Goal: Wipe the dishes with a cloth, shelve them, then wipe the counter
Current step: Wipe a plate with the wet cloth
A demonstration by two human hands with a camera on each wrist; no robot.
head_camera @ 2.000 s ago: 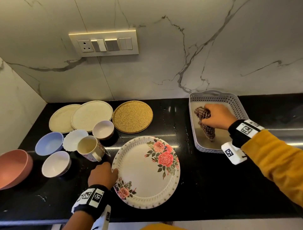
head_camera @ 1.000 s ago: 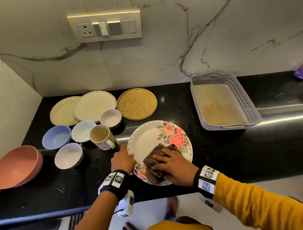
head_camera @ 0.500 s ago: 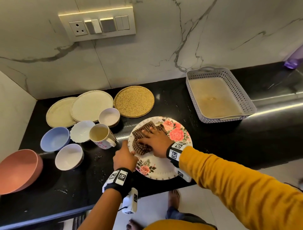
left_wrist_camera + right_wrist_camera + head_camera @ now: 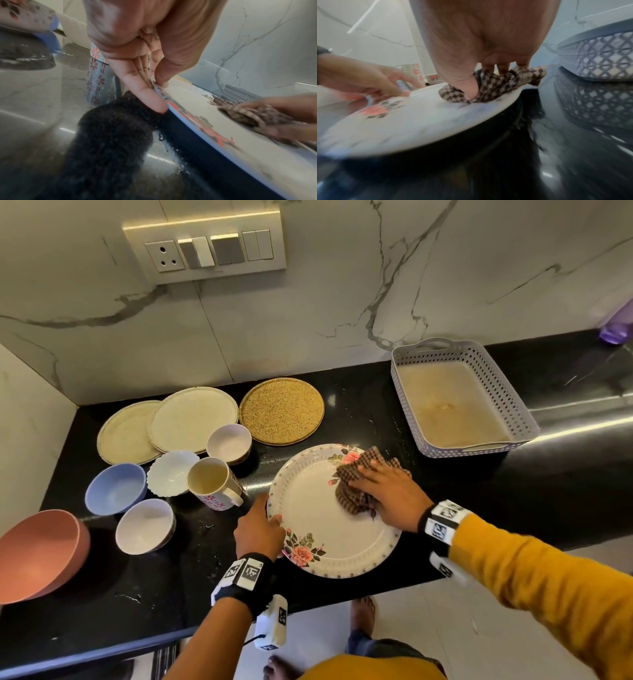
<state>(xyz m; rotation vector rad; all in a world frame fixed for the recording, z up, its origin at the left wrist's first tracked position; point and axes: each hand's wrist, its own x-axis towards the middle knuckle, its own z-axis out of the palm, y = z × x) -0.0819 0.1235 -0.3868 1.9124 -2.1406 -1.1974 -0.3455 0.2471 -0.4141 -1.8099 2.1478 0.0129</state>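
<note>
Two hands share one round white floral-print plate [image 4: 325, 518] near the front edge of the black stone counter [image 4: 376, 419]; my left hand [image 4: 258, 530] pinches its rim at nine o'clock, thumb on top, fingers beneath; my right hand [image 4: 390, 494] presses the crumpled brown checked cloth [image 4: 356, 491] flat at two o'clock, fingers straight and spread. I judge good wiping needs overlapping circles out to the beaded rim, steady downward pressure, the left pinch firm so the plate cannot skate toward the floral mug [image 4: 212, 482] at ten o'clock.
</note>
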